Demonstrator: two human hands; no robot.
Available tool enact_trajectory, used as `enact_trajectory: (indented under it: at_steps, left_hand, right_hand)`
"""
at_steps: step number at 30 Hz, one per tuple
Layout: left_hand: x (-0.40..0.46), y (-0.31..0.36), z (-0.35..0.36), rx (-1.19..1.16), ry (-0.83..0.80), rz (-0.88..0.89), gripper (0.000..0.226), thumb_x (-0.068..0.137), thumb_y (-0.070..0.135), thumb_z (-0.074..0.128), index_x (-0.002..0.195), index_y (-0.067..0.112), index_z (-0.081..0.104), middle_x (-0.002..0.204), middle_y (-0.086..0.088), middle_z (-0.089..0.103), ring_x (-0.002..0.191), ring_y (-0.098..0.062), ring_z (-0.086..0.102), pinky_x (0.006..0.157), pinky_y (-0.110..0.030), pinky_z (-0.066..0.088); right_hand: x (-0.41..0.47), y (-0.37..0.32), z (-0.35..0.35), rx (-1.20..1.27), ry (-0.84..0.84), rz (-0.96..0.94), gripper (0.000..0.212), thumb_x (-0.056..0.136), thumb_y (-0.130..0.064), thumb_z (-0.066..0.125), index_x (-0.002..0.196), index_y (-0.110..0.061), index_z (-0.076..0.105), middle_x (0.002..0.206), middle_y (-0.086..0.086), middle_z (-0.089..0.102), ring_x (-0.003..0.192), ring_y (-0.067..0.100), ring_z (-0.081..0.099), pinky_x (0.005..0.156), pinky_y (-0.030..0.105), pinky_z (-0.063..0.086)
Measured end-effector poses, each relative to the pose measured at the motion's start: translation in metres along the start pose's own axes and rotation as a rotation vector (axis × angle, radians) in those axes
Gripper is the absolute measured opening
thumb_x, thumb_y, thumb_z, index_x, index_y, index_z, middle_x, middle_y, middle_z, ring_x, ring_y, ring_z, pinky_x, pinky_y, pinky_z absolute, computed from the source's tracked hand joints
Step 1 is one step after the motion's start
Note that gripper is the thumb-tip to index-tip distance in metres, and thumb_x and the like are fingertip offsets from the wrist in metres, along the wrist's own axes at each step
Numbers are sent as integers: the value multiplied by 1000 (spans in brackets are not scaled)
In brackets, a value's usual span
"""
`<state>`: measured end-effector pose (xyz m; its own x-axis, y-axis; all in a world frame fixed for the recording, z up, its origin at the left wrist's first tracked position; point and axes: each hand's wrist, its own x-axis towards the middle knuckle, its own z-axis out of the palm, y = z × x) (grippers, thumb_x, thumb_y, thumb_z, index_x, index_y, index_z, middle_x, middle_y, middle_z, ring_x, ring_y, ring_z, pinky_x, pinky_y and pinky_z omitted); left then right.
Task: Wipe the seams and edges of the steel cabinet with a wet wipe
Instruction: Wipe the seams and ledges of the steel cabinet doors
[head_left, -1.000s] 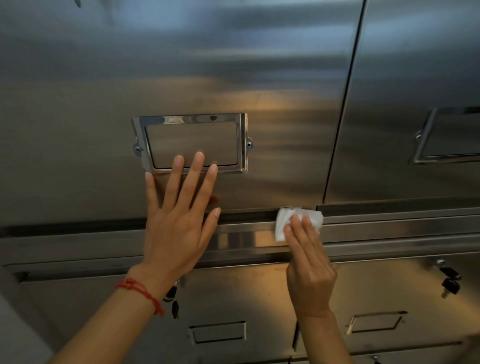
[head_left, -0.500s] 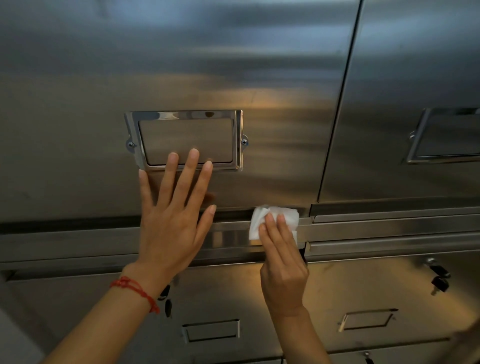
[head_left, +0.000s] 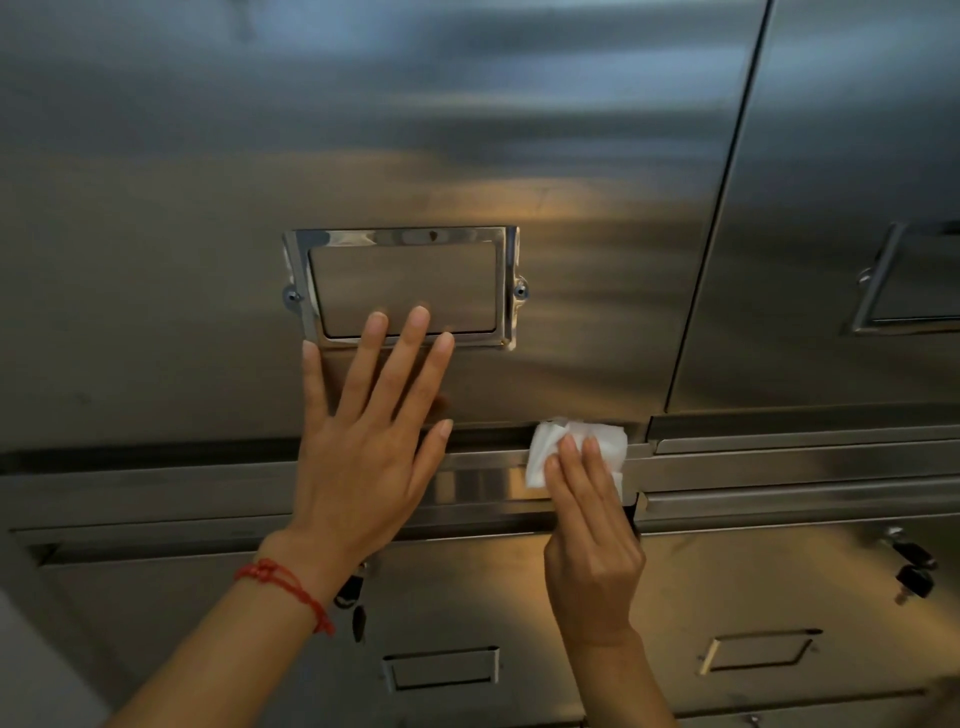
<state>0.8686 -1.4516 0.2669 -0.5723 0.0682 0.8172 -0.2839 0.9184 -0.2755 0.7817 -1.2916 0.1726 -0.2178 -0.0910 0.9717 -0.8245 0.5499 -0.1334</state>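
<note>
The steel cabinet (head_left: 363, 130) fills the view, with a vertical seam (head_left: 717, 234) between its two upper doors. My right hand (head_left: 592, 551) presses a crumpled white wet wipe (head_left: 597, 439) with straight fingers onto the horizontal rail (head_left: 483, 483) under the left door, just left of the seam's lower end. My left hand (head_left: 363, 457) lies flat with spread fingers on the left door. Its fingertips reach the bottom of a shiny label frame (head_left: 400, 236).
Drawers sit below the rail, each with a small label frame (head_left: 441, 670). Keys hang from a lock at the right (head_left: 911, 571), and more keys (head_left: 353, 597) hang under my left wrist. A second label frame (head_left: 904, 280) is on the right door.
My right hand slid the wipe left along the rail, away from the vertical seam and closer to my left thumb. The left hand stayed flat on the door.
</note>
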Motion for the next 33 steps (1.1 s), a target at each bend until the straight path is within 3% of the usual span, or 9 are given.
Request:
enact_trajectory:
  at_steps: [6, 16, 26, 33]
  left_hand:
    - [1, -1, 1, -17, 43, 3, 57, 97, 38, 29, 147, 14, 17, 153, -8, 15, 141, -26, 9, 112, -56, 0]
    - [-2, -20, -1, -54, 79, -3, 58, 96, 33, 33, 146, 10, 15, 153, -4, 10, 142, -22, 6, 112, -55, 6]
    - [-5, -40, -5, -60, 110, 40, 53, 96, 27, 35, 145, 12, 21, 151, -8, 20, 140, -22, 16, 112, -53, 9]
    - [-14, -61, -8, -82, 122, -27, 55, 97, 28, 32, 145, 7, 15, 152, -9, 14, 142, -21, 9, 113, -51, 8]
  right_hand:
    - [6, -18, 5, 68, -4, -49, 28, 102, -11, 36, 109, 1, 61, 115, 18, 62, 112, 35, 56, 92, 47, 48]
    - [1, -52, 25, 115, -2, -78, 25, 99, -5, 41, 111, -1, 62, 121, 13, 59, 118, 30, 55, 100, 40, 44]
    - [4, -66, 30, 121, -18, -114, 32, 102, -4, 34, 109, 0, 65, 119, 14, 62, 117, 29, 55, 97, 39, 47]
    - [-2, -80, 38, 110, 7, -43, 29, 102, -4, 35, 110, 0, 62, 120, 15, 60, 117, 31, 55, 97, 41, 47]
